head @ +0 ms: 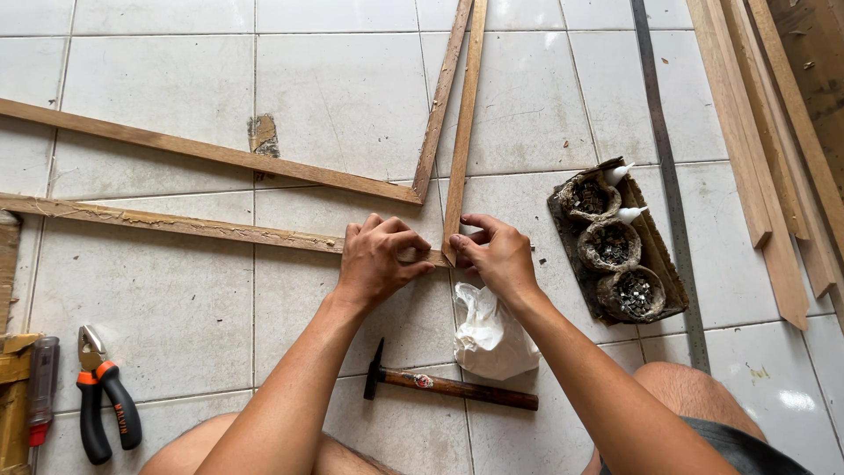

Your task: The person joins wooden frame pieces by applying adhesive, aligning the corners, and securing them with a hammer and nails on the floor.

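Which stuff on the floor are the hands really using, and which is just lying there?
In use:
left hand
right hand
two wood strips meeting at a corner

Lying about:
hammer
pliers
screwdriver
white rag
three bowls of nails
spare strips

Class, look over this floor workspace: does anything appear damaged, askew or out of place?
Yes. A ragged brownish patch mars a white floor tile beside the upper wooden strip. The left hand and right hand press a corner joint together.
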